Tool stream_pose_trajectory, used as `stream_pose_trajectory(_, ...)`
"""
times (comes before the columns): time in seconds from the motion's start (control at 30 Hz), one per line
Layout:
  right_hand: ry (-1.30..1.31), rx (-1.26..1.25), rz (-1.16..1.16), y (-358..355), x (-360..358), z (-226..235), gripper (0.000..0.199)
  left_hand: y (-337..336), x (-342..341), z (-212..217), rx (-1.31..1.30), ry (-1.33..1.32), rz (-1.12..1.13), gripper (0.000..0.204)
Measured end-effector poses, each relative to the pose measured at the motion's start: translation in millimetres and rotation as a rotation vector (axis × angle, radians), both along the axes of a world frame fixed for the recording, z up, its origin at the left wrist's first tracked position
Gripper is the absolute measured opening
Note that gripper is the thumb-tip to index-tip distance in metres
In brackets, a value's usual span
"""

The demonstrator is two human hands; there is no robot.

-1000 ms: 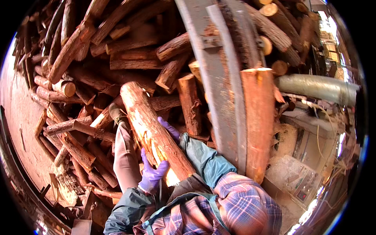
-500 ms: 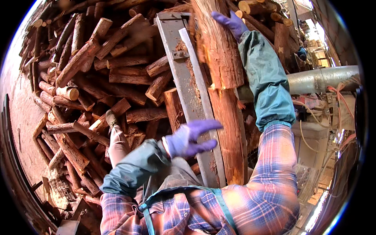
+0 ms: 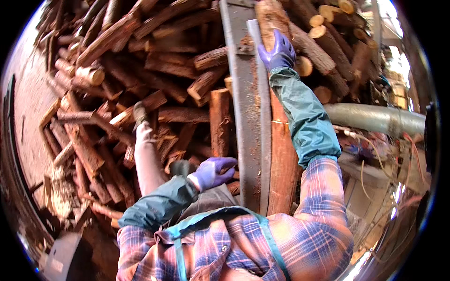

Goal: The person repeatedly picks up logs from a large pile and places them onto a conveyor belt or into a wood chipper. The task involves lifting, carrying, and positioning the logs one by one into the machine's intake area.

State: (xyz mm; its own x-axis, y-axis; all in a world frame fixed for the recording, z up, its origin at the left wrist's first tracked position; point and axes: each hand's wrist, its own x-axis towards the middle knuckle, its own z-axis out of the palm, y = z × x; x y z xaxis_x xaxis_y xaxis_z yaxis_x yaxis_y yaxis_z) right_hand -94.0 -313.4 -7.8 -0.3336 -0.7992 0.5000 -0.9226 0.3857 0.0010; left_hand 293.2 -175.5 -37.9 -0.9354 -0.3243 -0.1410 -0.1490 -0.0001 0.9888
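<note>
My right hand [image 3: 280, 51], in a purple glove, lies against a pale-barked log [image 3: 272, 18] at the far end of a grey metal trough [image 3: 247, 140]. Its thumb and fingers are spread. Closer to me in the trough is a reddish-brown log [image 3: 283, 164]; a pale line crosses the wood above it, partly covered by my right sleeve. My left hand [image 3: 213, 173], also gloved, hovers left of the trough with loosely bent fingers and nothing visible in them. It touches neither log.
A heap of cut logs [image 3: 173, 75] fills the ground left of the trough, around my outstretched leg. More logs [image 3: 323, 51] are stacked at the far right. A thick metal pipe [image 3: 384, 117] runs off to the right, near loose hoses [image 3: 415, 150].
My view has shifted, so the trough appears farther right. My left hand has drawn back from the logs, its fingers now more bent. My right hand now lies over the far log.
</note>
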Motion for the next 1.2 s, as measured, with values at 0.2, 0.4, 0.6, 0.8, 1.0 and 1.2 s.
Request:
stream_pose_trajectory(0.2,-1.314,0.064,0.236,-66.3,203.6,-146.4,0.073,-33.8,13.0,-45.5,0.064,-0.161,0.06,0.036)
stream_pose_trajectory(0.4,-1.848,0.18,-0.458,-15.0,200.3,-376.5,0.096,-155.7,24.8,-149.2,0.307,-0.402,-0.074,0.04)
stream_pose_trajectory(0.6,-1.397,0.105,-0.655,-77.0,84.1,-477.5,0.107,-359.4,-75.4,-313.1,-0.156,-0.368,-0.16,0.076)
stream_pose_trajectory(0.8,-0.495,0.848,-0.398,-104.9,87.3,-534.1,0.111,-462.9,-230.6,-420.4,-0.307,-0.337,-0.145,0.096)
stream_pose_trajectory(1.0,-0.92,0.553,-0.556,-104.6,61.0,-546.9,0.116,-434.5,-276.4,-529.1,0.087,-0.262,0.043,0.096)
stream_pose_trajectory(1.2,-2.08,-0.547,-0.339,-90.1,33.4,-494.7,0.085,-421.2,-236.7,-492.3,0.072,-0.172,0.16,0.067)
